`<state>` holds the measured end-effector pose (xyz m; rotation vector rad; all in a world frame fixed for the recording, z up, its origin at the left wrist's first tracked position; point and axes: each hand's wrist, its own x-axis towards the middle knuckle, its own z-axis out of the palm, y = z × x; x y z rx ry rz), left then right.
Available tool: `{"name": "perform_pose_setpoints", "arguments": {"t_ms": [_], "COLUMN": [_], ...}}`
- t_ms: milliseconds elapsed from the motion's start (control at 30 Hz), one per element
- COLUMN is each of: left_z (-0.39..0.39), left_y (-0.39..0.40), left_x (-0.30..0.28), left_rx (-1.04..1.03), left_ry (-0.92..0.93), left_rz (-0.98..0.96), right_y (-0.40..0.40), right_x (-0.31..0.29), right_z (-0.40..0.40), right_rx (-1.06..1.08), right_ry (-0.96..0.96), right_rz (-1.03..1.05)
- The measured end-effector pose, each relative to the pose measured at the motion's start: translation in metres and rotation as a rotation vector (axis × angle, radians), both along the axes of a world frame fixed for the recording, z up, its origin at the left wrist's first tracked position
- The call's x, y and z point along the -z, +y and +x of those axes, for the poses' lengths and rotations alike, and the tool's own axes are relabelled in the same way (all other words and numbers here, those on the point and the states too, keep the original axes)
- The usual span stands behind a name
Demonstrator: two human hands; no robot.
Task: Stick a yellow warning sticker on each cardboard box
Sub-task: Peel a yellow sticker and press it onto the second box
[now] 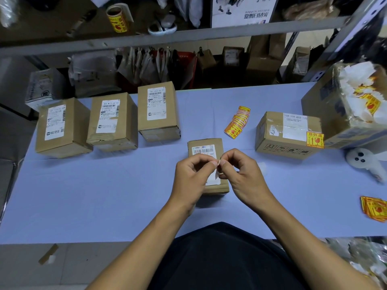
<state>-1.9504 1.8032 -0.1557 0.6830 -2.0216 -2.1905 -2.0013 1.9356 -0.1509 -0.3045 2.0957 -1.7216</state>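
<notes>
My left hand (193, 174) and my right hand (240, 174) meet above a small cardboard box (204, 146) at the table's middle, both pinching one small sticker (218, 164) seen edge-on between the fingertips. Three cardboard boxes (62, 127) (112, 122) (158, 111) with white labels stand in a row at the left. At the right, another box (287, 135) carries a yellow warning sticker (315, 140) on its front corner. Loose yellow stickers (237, 122) lie fanned on the table behind the small box.
A large open carton (335, 114) holding peeled backing paper stands at the far right. More yellow stickers (373, 208) lie at the right edge. A sticker roll (117, 17) sits on the shelf above. The table (104, 195) has a light blue cover.
</notes>
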Motion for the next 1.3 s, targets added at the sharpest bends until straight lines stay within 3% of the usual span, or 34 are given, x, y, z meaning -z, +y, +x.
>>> {"name": "perform_pose_setpoints", "arguments": {"t_ms": [633, 933, 1300], "left_z": [-0.002, -0.012, -0.006], "left_y": [0.021, 0.016, 0.017], "left_x": [0.013, 0.029, 0.032], "left_rx": [-0.03, -0.258, -0.244], "left_ry": [-0.137, -0.308, -0.363], "left_rz": [0.02, 0.248, 0.245], "right_y": [0.023, 0.079, 0.121], "right_x": [0.018, 0.085, 0.135], "right_z": [-0.003, -0.017, -0.018], "right_rx": [-0.029, 0.264, 0.195], "right_ry": [0.006, -0.226, -0.315], "right_rz": [0.123, 0.315, 0.739]}}
